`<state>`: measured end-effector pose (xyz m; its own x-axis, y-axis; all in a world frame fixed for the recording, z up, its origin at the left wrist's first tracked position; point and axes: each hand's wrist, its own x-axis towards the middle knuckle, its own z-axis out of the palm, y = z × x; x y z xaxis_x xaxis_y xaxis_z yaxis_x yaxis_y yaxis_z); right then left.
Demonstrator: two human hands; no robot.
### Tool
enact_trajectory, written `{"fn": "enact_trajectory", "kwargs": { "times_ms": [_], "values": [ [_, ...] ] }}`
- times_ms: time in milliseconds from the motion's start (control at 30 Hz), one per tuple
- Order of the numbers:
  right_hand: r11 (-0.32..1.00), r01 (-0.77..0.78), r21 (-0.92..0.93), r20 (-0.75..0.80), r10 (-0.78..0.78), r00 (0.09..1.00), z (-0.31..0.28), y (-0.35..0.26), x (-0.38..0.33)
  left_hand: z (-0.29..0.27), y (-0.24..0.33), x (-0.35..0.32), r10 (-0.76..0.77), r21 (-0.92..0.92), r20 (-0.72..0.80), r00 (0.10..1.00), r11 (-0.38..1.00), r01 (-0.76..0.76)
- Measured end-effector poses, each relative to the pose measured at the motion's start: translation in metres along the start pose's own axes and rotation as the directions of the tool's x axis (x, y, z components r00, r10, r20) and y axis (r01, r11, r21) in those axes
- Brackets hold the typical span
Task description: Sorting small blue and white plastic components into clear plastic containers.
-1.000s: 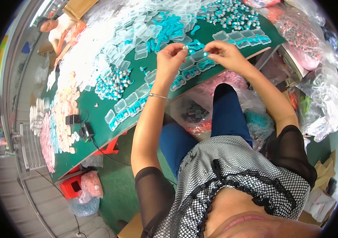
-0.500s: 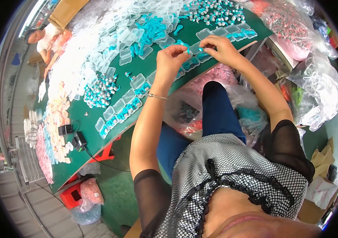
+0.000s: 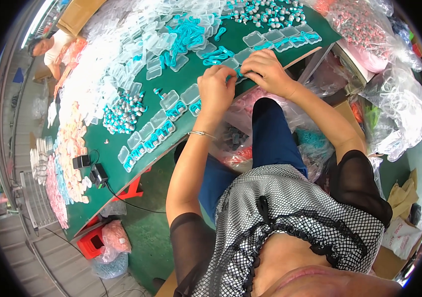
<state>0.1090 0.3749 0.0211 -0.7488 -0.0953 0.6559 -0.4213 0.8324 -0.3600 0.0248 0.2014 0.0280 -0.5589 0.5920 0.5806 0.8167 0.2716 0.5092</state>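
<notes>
A small clear plastic case (image 3: pixel 235 75) with a bit of teal cord in it sits at the near edge of the green table (image 3: pixel 122 190), pinched between both hands. The left hand (image 3: pixel 216 91) closes its fingertips on the case's left side, its grip narrow and curled, a thin bangle (image 3: pixel 202 133) on the wrist below. The right hand (image 3: pixel 266 69) presses down on the case from the right, fingers bent over it, so that the case is mostly hidden and its lid cannot be made out.

Just left of the case, along the same table edge, runs a row of filled clear cases (image 3: pixel 154 136) each holding a teal cord. Just beyond the case lie loose teal cords (image 3: pixel 188 32) among empty clear cases (image 3: pixel 136 47). Farther left of the case is a heap of teal and silver earbuds (image 3: pixel 122 111), and a second heap (image 3: pixel 270 11) lies beyond it to the right. Well left of the case, pale pink and white packets (image 3: pixel 70 148) line the table's far side, with a small black adapter (image 3: pixel 98 174) and its cable near them.

Right of the case, clear plastic bags (image 3: pixel 399 104) are piled beside the table. Below it, a bag of pink items (image 3: pixel 265 101) rests against the person's blue-trousered knee (image 3: pixel 270 133). Another person (image 3: pixel 47 47) sits at the table's far left end.
</notes>
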Motion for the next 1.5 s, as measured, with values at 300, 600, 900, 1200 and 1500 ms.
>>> {"fn": "enact_trajectory", "kwargs": {
  "times_ms": [300, 600, 900, 1200, 1500],
  "values": [
    [0.995, 0.015, -0.094, 0.011, -0.014, 1.0, 0.005, -0.007, 0.0, -0.007, 0.005, -0.006, 0.008, 0.22, 0.061, 0.998, 0.975, -0.022],
    [0.98, 0.034, -0.196, 0.07, -0.021, 0.997, -0.001, -0.006, 0.002, -0.012, 0.012, -0.001, -0.062, 0.346, 0.188, 0.98, 0.938, -0.007],
    [0.864, -0.365, -0.346, -0.182, 0.319, 0.93, -0.045, 0.112, 0.037, -0.038, -0.002, 0.002, -0.008, 0.185, 0.081, 0.997, 0.983, -0.007],
    [0.727, -0.335, -0.599, 0.102, 0.484, 0.869, -0.017, 0.141, 0.067, -0.112, -0.085, 0.005, -0.312, 0.196, -0.076, 0.947, 0.926, 0.321],
    [0.899, -0.429, 0.086, 0.029, 0.428, 0.903, -0.028, 0.126, 0.044, -0.149, -0.13, -0.012, -0.579, 0.254, 0.086, 0.81, 0.799, 0.545]
  ]
}}
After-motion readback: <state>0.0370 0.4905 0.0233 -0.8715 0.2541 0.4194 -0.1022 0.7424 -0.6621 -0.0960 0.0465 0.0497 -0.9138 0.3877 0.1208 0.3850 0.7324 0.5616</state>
